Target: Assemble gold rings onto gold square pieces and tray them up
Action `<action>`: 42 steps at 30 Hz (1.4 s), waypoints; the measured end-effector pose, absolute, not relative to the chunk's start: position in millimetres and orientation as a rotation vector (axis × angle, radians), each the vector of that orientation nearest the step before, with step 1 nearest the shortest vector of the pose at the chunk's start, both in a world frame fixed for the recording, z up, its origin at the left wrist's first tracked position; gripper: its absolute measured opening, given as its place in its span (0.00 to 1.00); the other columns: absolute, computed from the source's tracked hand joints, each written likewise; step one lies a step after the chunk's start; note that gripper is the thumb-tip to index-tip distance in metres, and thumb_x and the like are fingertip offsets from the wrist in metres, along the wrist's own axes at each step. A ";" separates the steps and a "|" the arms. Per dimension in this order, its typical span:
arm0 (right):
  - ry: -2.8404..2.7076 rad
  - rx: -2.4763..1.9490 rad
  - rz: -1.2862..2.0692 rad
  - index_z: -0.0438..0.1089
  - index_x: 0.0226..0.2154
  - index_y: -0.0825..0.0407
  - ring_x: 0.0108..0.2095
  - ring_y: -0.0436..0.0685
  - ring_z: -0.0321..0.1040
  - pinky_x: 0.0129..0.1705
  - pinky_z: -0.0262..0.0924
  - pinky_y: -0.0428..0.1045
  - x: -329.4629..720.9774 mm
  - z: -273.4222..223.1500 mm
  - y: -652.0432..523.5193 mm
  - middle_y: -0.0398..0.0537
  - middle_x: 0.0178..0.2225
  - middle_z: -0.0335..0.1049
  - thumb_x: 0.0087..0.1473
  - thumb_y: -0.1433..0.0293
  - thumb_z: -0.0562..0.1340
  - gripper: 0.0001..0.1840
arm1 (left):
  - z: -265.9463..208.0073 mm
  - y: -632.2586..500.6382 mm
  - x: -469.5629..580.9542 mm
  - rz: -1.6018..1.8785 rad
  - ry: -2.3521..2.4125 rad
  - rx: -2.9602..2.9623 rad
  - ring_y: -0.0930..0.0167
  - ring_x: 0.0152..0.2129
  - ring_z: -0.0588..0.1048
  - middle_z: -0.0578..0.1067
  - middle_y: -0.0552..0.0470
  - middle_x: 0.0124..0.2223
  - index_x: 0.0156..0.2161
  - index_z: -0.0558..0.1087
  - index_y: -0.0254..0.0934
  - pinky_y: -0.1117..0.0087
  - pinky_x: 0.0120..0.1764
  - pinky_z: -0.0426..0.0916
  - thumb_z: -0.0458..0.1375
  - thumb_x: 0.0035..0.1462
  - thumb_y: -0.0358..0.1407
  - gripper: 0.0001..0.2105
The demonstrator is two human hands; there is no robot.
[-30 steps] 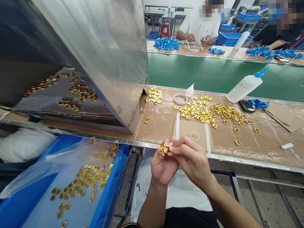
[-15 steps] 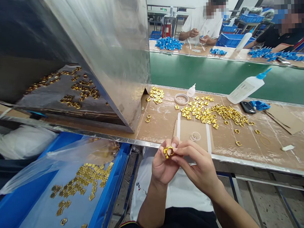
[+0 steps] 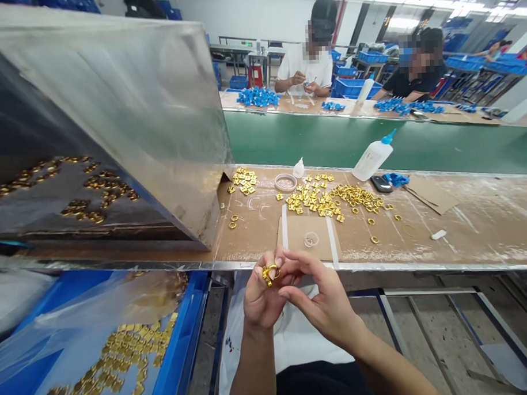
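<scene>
My left hand [image 3: 262, 298] is closed on a shiny gold ring [image 3: 272, 272] with a chunky gold piece at its side, held up in the fingertips. Close beside it is my right hand [image 3: 321, 293], its thumb and forefinger apart; some of its other fingertips are partly hidden behind the ring side. Beyond the hands, a cardboard pad [image 3: 305, 228] with two white strips carries a small clear round cup [image 3: 311, 239]. Square gold pieces [image 3: 311, 199] lie heaped past the pad, with a pile of gold rings [image 3: 361, 195] to their right.
A metal hood [image 3: 170, 126] stands at the left over more gold pieces. A blue bin [image 3: 170, 368] below it holds gold plates on plastic. A glue bottle [image 3: 372, 159], a small white bottle [image 3: 299, 167] and a tape roll [image 3: 285, 182] stand along the bench. Two people sit across the green belt [image 3: 287, 136].
My right thumb and forefinger have parted from the ring, which stays in my left hand. The camera view has tilted up and turned right.
</scene>
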State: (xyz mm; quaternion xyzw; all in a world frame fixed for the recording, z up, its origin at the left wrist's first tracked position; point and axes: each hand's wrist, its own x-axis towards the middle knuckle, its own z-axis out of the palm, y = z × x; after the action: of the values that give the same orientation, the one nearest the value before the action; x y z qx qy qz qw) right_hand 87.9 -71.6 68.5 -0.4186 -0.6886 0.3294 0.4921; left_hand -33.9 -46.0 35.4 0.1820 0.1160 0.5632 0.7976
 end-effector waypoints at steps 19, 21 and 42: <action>-1.480 -1.059 0.712 0.70 0.53 0.46 0.35 0.51 0.76 0.38 0.72 0.45 127.7 118.9 -63.6 0.45 0.41 0.77 0.58 0.70 0.68 0.21 | 76.0 -6.6 23.0 1.071 0.231 0.674 0.79 0.19 0.61 0.58 0.57 0.29 0.19 0.51 0.35 0.78 0.18 0.58 0.74 0.34 0.58 0.38; -1.461 -1.049 0.712 0.71 0.53 0.45 0.34 0.50 0.75 0.37 0.72 0.44 131.2 123.3 -57.4 0.44 0.40 0.77 0.58 0.71 0.68 0.20 | 77.2 1.8 26.6 1.056 0.209 0.686 0.79 0.19 0.61 0.59 0.57 0.29 0.20 0.52 0.35 0.78 0.17 0.59 0.74 0.35 0.58 0.37; -1.287 -1.839 0.399 0.74 0.45 0.56 0.25 0.58 0.74 0.30 0.71 0.53 273.2 -21.6 -17.1 0.56 0.32 0.79 0.57 0.38 0.55 0.39 | 38.9 18.2 -79.0 1.051 1.021 0.925 0.72 0.27 0.66 0.73 0.47 0.35 0.29 0.76 0.34 0.70 0.32 0.62 0.72 0.47 0.52 0.20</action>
State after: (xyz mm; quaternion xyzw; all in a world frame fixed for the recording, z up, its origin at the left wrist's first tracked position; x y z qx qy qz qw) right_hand 273.2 -17.1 -21.6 -0.7329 -0.5129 0.1589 0.4177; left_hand -79.0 18.2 38.9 0.4066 0.4489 0.4624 0.6476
